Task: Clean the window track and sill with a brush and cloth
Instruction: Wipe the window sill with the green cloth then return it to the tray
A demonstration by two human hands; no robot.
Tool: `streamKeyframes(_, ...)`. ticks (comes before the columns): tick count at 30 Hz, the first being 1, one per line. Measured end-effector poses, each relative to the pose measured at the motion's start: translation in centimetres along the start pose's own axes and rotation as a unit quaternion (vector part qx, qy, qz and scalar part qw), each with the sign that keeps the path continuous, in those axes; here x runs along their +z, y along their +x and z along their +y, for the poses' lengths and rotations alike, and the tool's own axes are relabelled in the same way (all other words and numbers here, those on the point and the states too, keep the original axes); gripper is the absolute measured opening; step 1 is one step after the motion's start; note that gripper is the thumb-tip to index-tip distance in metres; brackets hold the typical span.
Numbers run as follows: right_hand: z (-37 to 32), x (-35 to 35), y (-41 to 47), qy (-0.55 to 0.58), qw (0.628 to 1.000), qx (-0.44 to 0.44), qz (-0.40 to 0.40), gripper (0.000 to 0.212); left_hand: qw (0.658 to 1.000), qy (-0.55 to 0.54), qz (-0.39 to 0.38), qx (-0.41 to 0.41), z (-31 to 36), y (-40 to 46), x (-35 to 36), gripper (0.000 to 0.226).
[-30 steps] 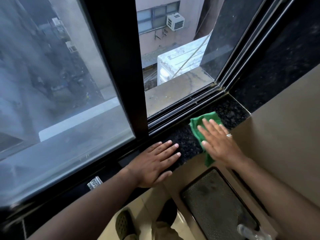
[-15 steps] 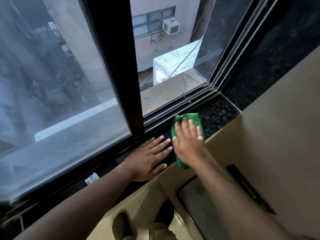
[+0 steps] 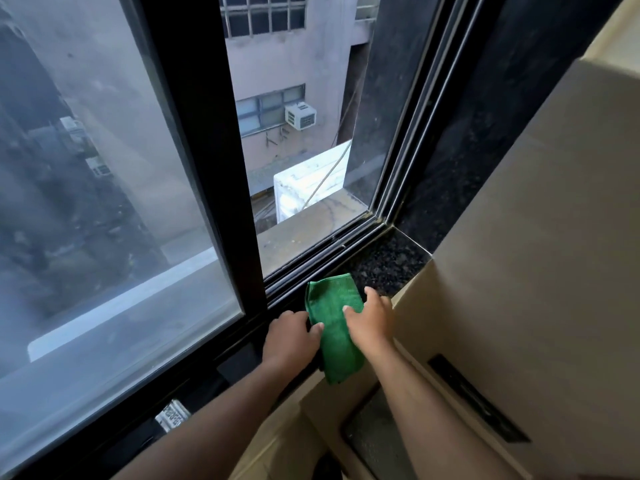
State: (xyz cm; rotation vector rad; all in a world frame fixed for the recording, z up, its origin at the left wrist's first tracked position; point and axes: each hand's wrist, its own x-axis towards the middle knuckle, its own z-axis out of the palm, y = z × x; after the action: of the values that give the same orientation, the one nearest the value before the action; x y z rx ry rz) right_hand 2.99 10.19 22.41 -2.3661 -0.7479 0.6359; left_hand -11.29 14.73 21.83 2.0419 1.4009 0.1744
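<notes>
Through the glass a pinkish building point(image 3: 291, 64) carries a white air-conditioner unit point(image 3: 300, 116), while a white box-like unit point(image 3: 308, 183) sits just beyond the concrete outer ledge point(image 3: 304, 233).

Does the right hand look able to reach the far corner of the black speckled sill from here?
Probably yes: the right hand rests on the green cloth, and the bare black speckled stone sill runs unobstructed to the corner just beyond it.

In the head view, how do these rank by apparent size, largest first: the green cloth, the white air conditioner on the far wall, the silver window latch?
1. Green cloth
2. White air conditioner and silver window latch: alike; distance makes ranking unsure.
</notes>
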Motion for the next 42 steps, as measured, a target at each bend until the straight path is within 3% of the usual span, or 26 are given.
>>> streamKeyframes(2,0.0,0.1,-0.3,0.0,0.999,0.049,0.006,0.057,1.0,-0.013,-0.016,-0.011,0.4,0.1,0.3,0.024)
streamKeyframes(7,1.2,-0.2,-1.4,0.207,0.961,0.162,-0.088,0.016,0.998,-0.052,-0.023,-0.035,0.2,0.2,0.2,0.022)
streamKeyframes(13,2.3,-0.7,-3.4,0.299,0.935,0.11,-0.158,0.017,0.984,-0.159,-0.068,-0.048,0.3,0.2,-0.3,0.023)
streamKeyframes(17,3.0,-2.0,-4.4,0.4,0.904,0.087,-0.123,0.016,0.945,-0.296,-0.116,-0.074,1.2,-0.4,-0.2,0.018)
streamKeyframes(21,4.1,-4.3,-5.6,0.513,0.848,0.073,-0.108,0.019,0.875,-0.401,-0.229,-0.149,3.1,-1.0,0.4,0.036)
streamKeyframes(23,5.6,-5.4,-6.3,0.531,0.839,0.08,-0.09,0.02,0.85,-0.415,-0.281,-0.162,3.9,-1.3,1.3,0.034)
streamKeyframes(27,10.9,-5.5,-7.6,0.519,0.84,0.148,-0.047,0.026,0.856,-0.401,-0.303,-0.121,4.9,-1.8,4.9,0.013)
streamKeyframes(32,19.6,-2.7,-8.4,0.447,0.853,0.268,-0.033,0.043,0.907,-0.253,-0.328,-0.075,5.0,-2.4,13.5,0.027)
streamKeyframes(35,25.6,0.2,-7.3,0.41,0.855,0.313,-0.044,0.056,0.912,-0.197,-0.353,-0.069,3.4,-2.3,20.3,0.036)
streamKeyframes(42,38.0,9.0,-1.5,0.31,0.896,0.32,-0.003,0.048,0.922,-0.08,-0.368,-0.085,-1.6,2.7,36.0,0.046)
